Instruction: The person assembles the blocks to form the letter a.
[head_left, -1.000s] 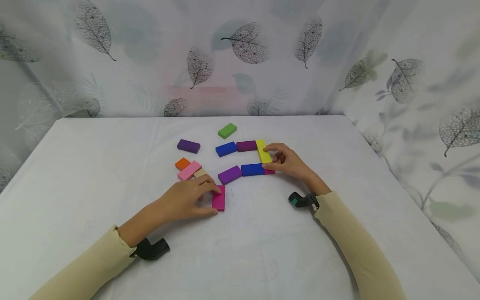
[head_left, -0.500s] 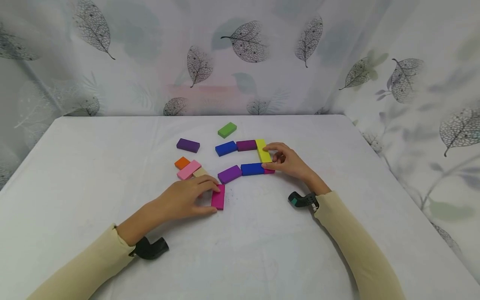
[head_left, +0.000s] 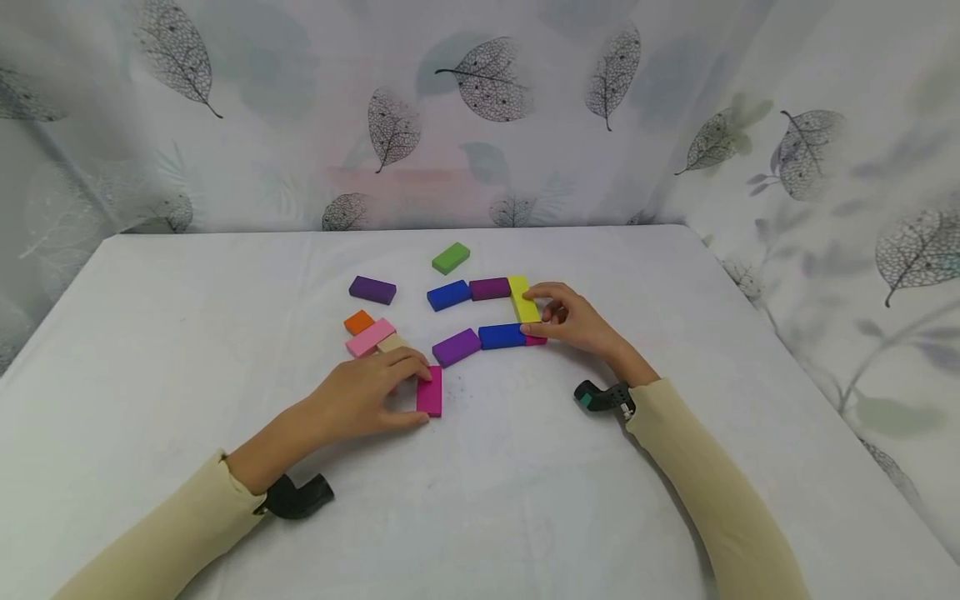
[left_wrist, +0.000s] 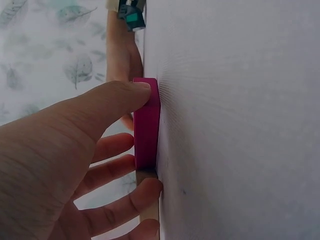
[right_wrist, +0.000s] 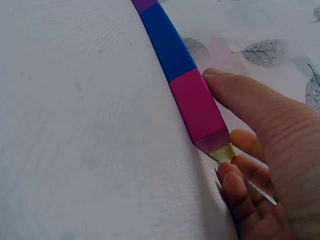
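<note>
My left hand point(head_left: 360, 396) pinches a magenta block point(head_left: 430, 396) that lies on the table, the thumb at its near end and a finger at its far end. In the left wrist view the thumb presses against the end of this block. My right hand point(head_left: 581, 323) is at the yellow block point(head_left: 527, 312), its index fingertip on top. The right thumb touches a second magenta block point(right_wrist: 199, 107), mostly covered by the hand in the head view. That block joins a blue block point(head_left: 501, 337), with a purple block point(head_left: 456, 347) angled off its left end.
Above that row, a plum block point(head_left: 489, 288) and another blue block point(head_left: 448, 295) run left from the yellow one. Loose blocks are green point(head_left: 451, 257), dark purple point(head_left: 372, 289), orange point(head_left: 358, 322), pink point(head_left: 371, 337) and beige point(head_left: 391, 342). A leaf-print curtain point(head_left: 300, 108) hangs behind the table.
The whole head view has shifted slightly. The left hand and its magenta block have moved very slightly left relative to the purple block; the right hand stays in place.
</note>
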